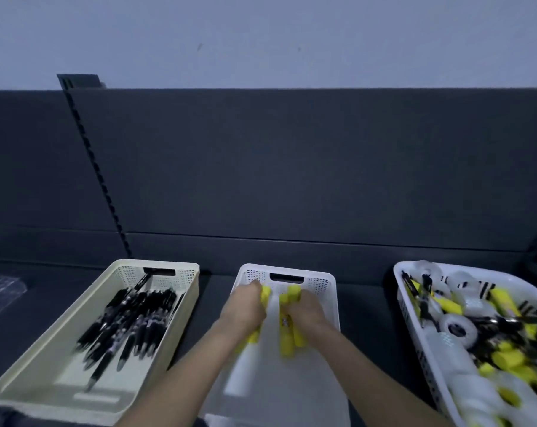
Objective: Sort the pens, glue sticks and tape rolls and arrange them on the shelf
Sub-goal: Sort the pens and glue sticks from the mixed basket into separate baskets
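Dark shelf carries 3 baskets: L hand & R hand each grip yellow glue sticks in white basket at 6 o'clock, prob. to separate them from pens at 8 and mixed basket at 4.

Black pens: loose heap, roughly parallel, in the cream basket at left on the dark shelf. Yellow glue sticks: lying lengthways in the middle white basket, some gripped by the left hand, some by the right hand. Clear tape rolls: unsorted in the right white basket, mixed with more pens and glue sticks. Detail blurred.
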